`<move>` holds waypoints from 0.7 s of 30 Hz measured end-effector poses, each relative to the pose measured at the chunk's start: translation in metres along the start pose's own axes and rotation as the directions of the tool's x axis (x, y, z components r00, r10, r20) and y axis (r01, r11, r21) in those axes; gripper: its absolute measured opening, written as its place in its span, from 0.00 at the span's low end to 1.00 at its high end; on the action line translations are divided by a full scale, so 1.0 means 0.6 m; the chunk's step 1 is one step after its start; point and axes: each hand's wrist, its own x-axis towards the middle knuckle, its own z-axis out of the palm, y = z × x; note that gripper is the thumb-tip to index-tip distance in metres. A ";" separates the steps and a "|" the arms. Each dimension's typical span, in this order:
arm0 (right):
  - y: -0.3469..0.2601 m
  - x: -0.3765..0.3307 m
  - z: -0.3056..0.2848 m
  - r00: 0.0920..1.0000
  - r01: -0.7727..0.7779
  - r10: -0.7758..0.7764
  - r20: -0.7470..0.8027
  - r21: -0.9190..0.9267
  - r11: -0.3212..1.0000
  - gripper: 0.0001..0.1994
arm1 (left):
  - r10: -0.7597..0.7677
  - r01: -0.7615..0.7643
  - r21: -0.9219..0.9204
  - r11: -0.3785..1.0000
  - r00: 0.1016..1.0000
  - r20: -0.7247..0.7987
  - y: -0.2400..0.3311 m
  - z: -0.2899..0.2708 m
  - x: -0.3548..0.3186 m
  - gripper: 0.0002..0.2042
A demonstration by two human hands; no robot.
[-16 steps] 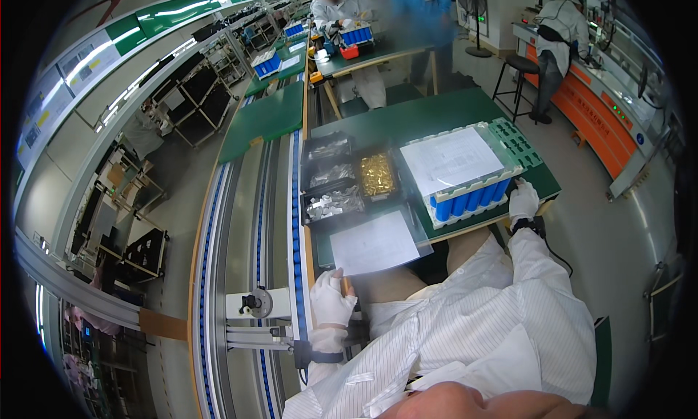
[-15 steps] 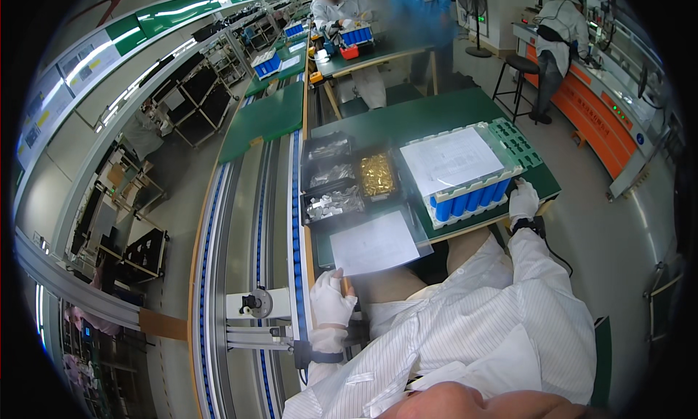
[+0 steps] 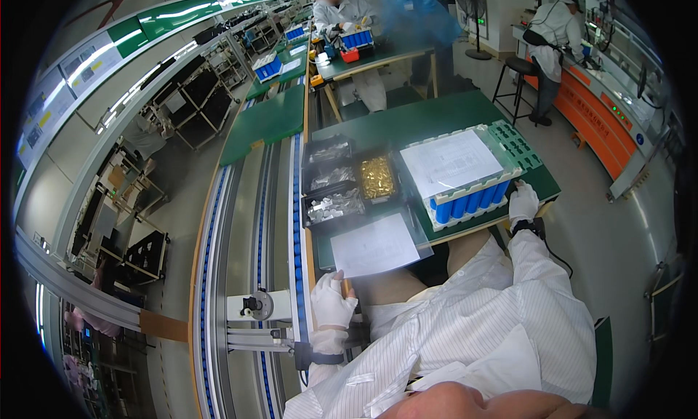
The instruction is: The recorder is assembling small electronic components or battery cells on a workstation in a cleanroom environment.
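My left hand [image 3: 334,303], in a white glove with bare fingertips, is curled at the near left corner of the green table [image 3: 378,122], its fingers closed on the wooden table edge. Just beyond it lies a white printed sheet [image 3: 379,244]. On the right, my right hand [image 3: 523,202], also gloved, rests at the front table edge with its fingers stretched forward and nothing visible in them. Next to it stands a block of blue cylindrical cells [image 3: 470,201] in pale holders, topped by another printed sheet [image 3: 451,161] and clear plastic.
Black bins of silvery metal pieces [image 3: 334,205] and a bin of brass-coloured parts [image 3: 377,177] stand at the table's left. A roller conveyor [image 3: 297,201] runs along that side. A green perforated plate [image 3: 515,144] lies behind the cells. Co-workers stand farther off; a black stool [image 3: 520,67] is right.
My hands and the things on the table stay in place. In the background, the person in blue leans further over, and the person at the right bench has shifted posture.
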 end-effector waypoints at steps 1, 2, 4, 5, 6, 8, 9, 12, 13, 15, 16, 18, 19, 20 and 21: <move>0.001 0.000 0.000 1.000 -0.002 0.002 -0.004 0.001 1.000 0.13 | 0.001 -0.001 0.001 1.000 1.000 0.000 0.000 0.001 0.001 0.25; 0.000 0.000 0.000 1.000 -0.004 0.004 -0.007 0.004 1.000 0.13 | 0.000 0.000 -0.005 1.000 1.000 0.000 0.000 0.001 0.001 0.25; -0.002 0.000 0.000 1.000 -0.011 0.011 -0.006 0.011 1.000 0.13 | 0.000 0.000 -0.008 1.000 1.000 0.001 -0.001 0.001 0.000 0.25; -0.002 0.000 0.000 1.000 -0.016 0.016 -0.007 0.017 1.000 0.13 | 0.001 -0.001 -0.013 1.000 1.000 0.002 -0.001 0.001 0.001 0.25; -0.002 0.000 -0.001 1.000 -0.018 0.018 -0.006 0.016 1.000 0.13 | 0.002 -0.002 -0.018 1.000 1.000 0.003 -0.001 0.001 0.001 0.25; -0.002 0.000 -0.002 1.000 -0.001 0.001 -0.013 0.018 1.000 0.14 | 0.002 -0.002 -0.006 1.000 1.000 0.002 -0.001 0.002 0.000 0.25; -0.003 0.000 -0.002 1.000 -0.002 0.002 -0.012 0.019 1.000 0.14 | 0.000 0.000 0.006 1.000 1.000 0.000 -0.001 0.002 0.000 0.25; -0.003 0.000 -0.002 1.000 0.001 0.000 -0.009 0.013 1.000 0.14 | 0.003 -0.003 0.000 1.000 1.000 0.008 -0.001 0.000 0.000 0.25; -0.002 0.001 -0.002 1.000 0.005 -0.004 -0.009 0.004 1.000 0.13 | 0.004 -0.004 0.001 1.000 1.000 0.008 -0.001 0.000 0.001 0.25; -0.001 0.001 -0.001 1.000 0.009 -0.009 -0.008 -0.004 1.000 0.13 | 0.001 -0.001 -0.005 1.000 1.000 0.015 0.000 -0.002 0.001 0.25; 0.000 0.002 0.000 1.000 0.010 -0.010 -0.009 -0.006 1.000 0.13 | 0.001 -0.001 -0.006 1.000 1.000 0.016 0.001 -0.002 0.001 0.25; 0.000 0.001 0.000 1.000 0.010 -0.010 -0.008 -0.007 1.000 0.13 | -0.005 0.005 -0.001 1.000 1.000 0.017 0.002 -0.003 0.001 0.25; 0.001 0.000 0.000 1.000 0.012 -0.012 -0.010 -0.003 1.000 0.13 | -0.005 0.005 -0.001 1.000 1.000 0.018 0.002 -0.003 0.001 0.25; 0.001 0.000 0.000 1.000 0.015 -0.015 -0.011 0.001 1.000 0.13 | -0.006 0.006 0.007 1.000 1.000 0.018 0.002 -0.002 0.001 0.25; 0.000 0.000 -0.001 1.000 0.015 -0.015 -0.010 0.002 1.000 0.13 | -0.008 0.007 0.015 1.000 1.000 0.019 0.002 -0.002 0.001 0.25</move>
